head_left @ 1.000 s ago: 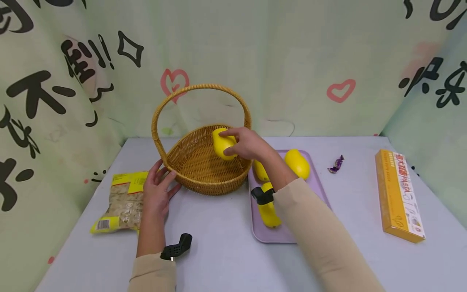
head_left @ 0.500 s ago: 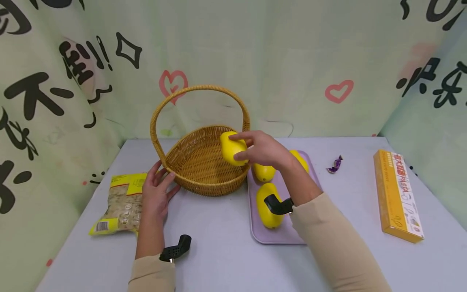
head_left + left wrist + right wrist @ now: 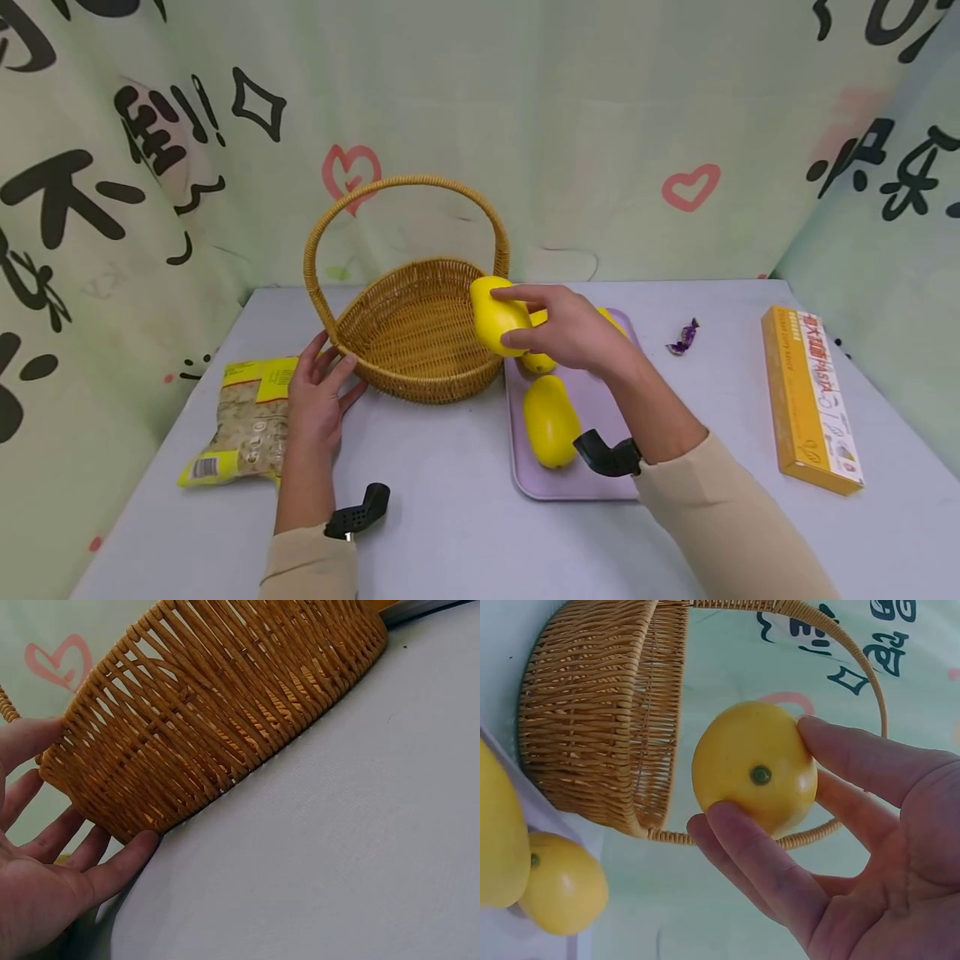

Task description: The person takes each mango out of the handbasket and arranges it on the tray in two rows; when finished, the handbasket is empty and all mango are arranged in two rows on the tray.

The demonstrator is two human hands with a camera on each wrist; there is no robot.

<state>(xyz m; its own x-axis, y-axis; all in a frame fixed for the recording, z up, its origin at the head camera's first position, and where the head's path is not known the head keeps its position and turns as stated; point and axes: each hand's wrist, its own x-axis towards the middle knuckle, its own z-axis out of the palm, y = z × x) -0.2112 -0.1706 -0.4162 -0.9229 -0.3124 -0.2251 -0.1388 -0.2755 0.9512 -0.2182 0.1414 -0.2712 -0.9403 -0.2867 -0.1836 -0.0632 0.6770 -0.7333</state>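
Note:
My right hand (image 3: pixel 576 327) pinches a yellow pear-shaped fruit (image 3: pixel 495 318) between thumb and fingers, above the right rim of the wicker basket (image 3: pixel 420 388). Seen from the right wrist, the fruit's end shows a small green spot (image 3: pixel 760 775). My left hand (image 3: pixel 318 402) holds the basket's left end; in the left wrist view its fingers and thumb (image 3: pixel 124 868) spread from rim to base. Close by on the right, a lilac tray (image 3: pixel 532 485) bears more yellow fruit (image 3: pixel 551 421), partly hidden by the right hand and arm.
A yellow-labelled bag (image 3: pixel 251 421) lies left of the left hand. A purple wrapped candy (image 3: pixel 683 337) and an orange-yellow box (image 3: pixel 808 400) lie on the right part of the white table (image 3: pixel 442 500). A printed curtain (image 3: pixel 585 100) hangs behind.
My right hand has moved right and toward me with the yellow fruit, from over the basket's inside to its right rim near the tray. The left hand stays on the basket.

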